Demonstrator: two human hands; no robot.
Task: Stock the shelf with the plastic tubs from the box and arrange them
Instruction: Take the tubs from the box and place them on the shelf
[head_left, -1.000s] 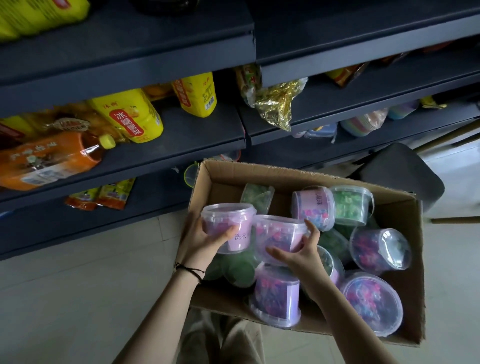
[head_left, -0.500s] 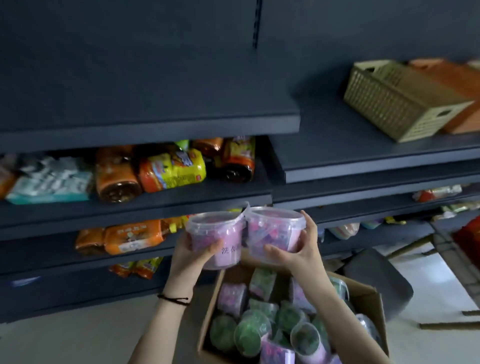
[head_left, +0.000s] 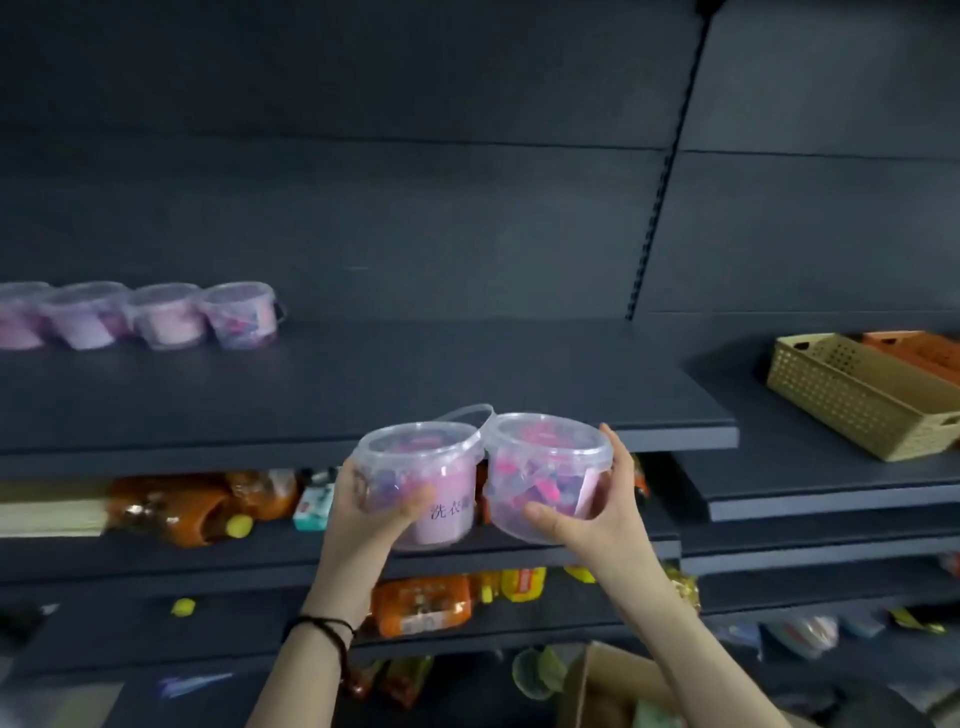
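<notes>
Two clear round plastic tubs with pink and purple contents are held side by side, rims touching, in front of and just below the front edge of the dark grey metal shelf (head_left: 363, 395). The left tub (head_left: 423, 483), bearing a pink label with printed characters, sits in the left hand (head_left: 363, 514): thumb across its front wall, remaining fingers wrapped behind, palm at its left side. The right tub (head_left: 545, 478) is clasped by the right hand (head_left: 597, 514): thumb under its lower front, fingers up its right side to the rim. Both tubs are upright, lids on. A thin handle loop rises behind the left tub. A black cord bracelet (head_left: 332, 631) circles the left wrist. On the shelf, far left, a row of four matching tubs (head_left: 145, 317) stands touching. A tan woven plastic basket (head_left: 857, 395) occupies the adjoining shelf. The cardboard box (head_left: 618, 686) lies below, partly visible.
</notes>
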